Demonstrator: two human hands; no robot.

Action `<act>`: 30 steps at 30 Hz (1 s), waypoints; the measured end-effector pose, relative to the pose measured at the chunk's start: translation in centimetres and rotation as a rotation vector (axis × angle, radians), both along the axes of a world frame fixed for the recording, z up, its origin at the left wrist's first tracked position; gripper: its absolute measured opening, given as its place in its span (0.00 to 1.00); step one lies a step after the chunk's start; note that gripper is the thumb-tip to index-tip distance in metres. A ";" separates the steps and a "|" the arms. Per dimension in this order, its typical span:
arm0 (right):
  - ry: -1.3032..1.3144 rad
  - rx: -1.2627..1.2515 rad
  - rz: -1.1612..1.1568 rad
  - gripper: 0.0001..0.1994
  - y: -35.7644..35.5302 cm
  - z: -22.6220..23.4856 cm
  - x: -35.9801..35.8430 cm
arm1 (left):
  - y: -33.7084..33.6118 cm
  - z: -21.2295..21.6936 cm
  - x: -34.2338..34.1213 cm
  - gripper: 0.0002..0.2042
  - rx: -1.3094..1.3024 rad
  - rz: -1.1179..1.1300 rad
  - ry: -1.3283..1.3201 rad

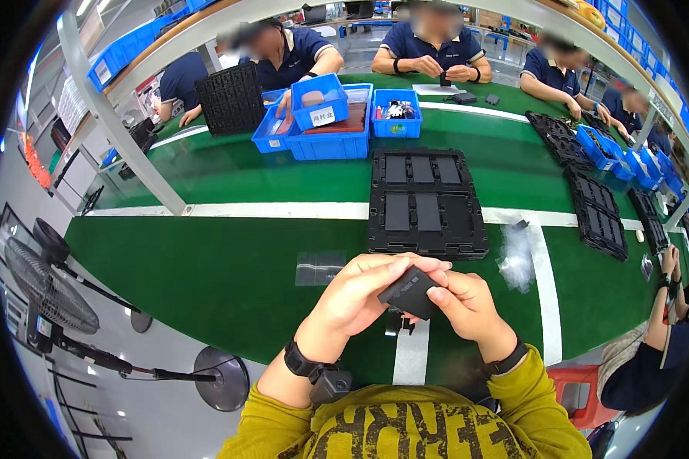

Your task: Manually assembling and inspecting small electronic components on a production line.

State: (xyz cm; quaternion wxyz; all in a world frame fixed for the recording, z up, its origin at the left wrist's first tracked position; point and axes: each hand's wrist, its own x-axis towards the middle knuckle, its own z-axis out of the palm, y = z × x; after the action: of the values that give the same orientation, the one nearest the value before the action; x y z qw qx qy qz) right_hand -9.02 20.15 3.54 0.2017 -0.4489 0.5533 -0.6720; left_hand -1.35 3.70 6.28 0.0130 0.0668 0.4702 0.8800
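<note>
Head view: a green table (184,275) with white strips (283,210) spreads before me, people (398,42) across it, a fan (53,289) to my left. My left hand (351,294) and right hand (471,307) both grip a black case (411,294) between them, nearer me than the black tray (458,212).

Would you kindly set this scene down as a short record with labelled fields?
Left hand: the left hand grips the black piece
Right hand: the right hand grips the same piece, thumb on its face
Surface: green table with white strips
Beyond the hands: black tray holding flat dark panels
Left of the hands: clear film
Right of the tray: crumpled clear plastic
Far side: blue bins and co-workers in dark shirts
Floor, left: fan on a stand
</note>
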 end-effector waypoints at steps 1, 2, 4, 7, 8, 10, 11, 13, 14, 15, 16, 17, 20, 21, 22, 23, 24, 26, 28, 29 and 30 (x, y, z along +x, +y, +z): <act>0.090 0.010 -0.027 0.06 0.1 0.0 -0.1 | 0.0 -0.1 -0.1 0.19 0.002 0.000 -0.003; 0.181 0.019 -0.062 0.06 0.1 -0.1 -0.2 | -0.1 -0.3 -0.3 0.18 -0.011 -0.013 0.038; 0.233 0.028 -0.095 0.05 0.1 0.1 -0.3 | -0.2 -0.7 -0.6 0.16 -0.024 -0.035 0.075; 0.339 0.065 -0.145 0.04 0.2 -0.2 -0.8 | -0.2 -1.2 -0.9 0.15 -0.066 0.002 0.127; 0.396 0.092 -0.163 0.04 0.3 -0.2 -1.0 | 0.0 -1.1 -1.0 0.15 -0.105 0.025 0.130; 0.417 0.068 -0.201 0.04 0.3 0.0 -1.1 | 0.1 -0.6 -1.1 0.14 -0.144 0.045 0.128; 0.443 0.042 -0.231 0.04 0.4 0.1 -1.1 | 0.2 -0.3 -1.1 0.13 -0.245 0.093 0.149; 0.460 0.037 -0.234 0.03 0.6 0.3 -1.1 | 0.1 0.1 -1.2 0.12 -0.347 0.139 0.166; 0.484 0.031 -0.235 0.03 0.7 0.3 -1.1 | 0.1 0.3 -1.1 0.11 -0.468 0.195 0.240; 0.480 0.030 -0.234 0.03 0.7 0.2 -1.1 | 0.0 0.5 -1.1 0.09 -0.590 0.251 0.315; 0.487 0.014 -0.256 0.03 0.6 0.1 -1.1 | -0.2 0.7 -1.2 0.09 -0.591 0.251 0.311; 0.496 0.001 -0.284 0.03 0.7 0.0 -1.1 | -0.4 1.0 -1.4 0.09 -0.802 0.308 0.388; 0.505 0.028 -0.304 0.04 0.9 -0.3 -1.0 | -0.2 1.3 -1.6 0.07 -1.127 0.435 0.493; 0.502 0.028 -0.303 0.04 0.9 -0.5 -0.9 | -0.1 1.4 -1.6 0.06 -1.243 0.512 0.519; 0.432 0.013 -0.316 0.05 0.7 -0.6 -0.6 | 0.1 1.1 -1.7 0.06 -1.245 0.511 0.516; 0.364 0.001 -0.332 0.06 0.6 -0.6 -0.2 | 0.3 0.7 -2.0 0.07 -1.296 0.665 0.582; 0.362 0.003 -0.333 0.06 0.4 -0.6 0.3 | 0.4 0.4 -2.1 0.07 -1.343 0.821 0.646; 0.033 -0.032 -0.319 0.08 0.0 -0.8 1.4 | 0.0 0.1 -1.9 0.09 -1.076 0.710 0.492; -0.041 -0.026 -0.295 0.08 0.0 -1.0 1.2 | -0.4 0.0 -1.9 0.15 -0.680 0.528 0.240; -0.112 -0.024 -0.270 0.09 0.0 -0.9 1.1 | -0.7 0.6 -1.7 0.13 -0.672 0.452 0.143; -0.079 -0.020 -0.266 0.10 0.0 -1.0 1.1 | -1.0 0.8 -1.6 0.11 -0.679 0.395 0.134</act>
State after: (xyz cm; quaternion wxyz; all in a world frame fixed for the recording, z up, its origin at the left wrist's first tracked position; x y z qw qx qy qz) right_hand -7.93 20.11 2.56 0.1281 -0.3467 0.5929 -0.7154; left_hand -2.92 2.73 7.08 -0.1660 0.0242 0.7379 0.6537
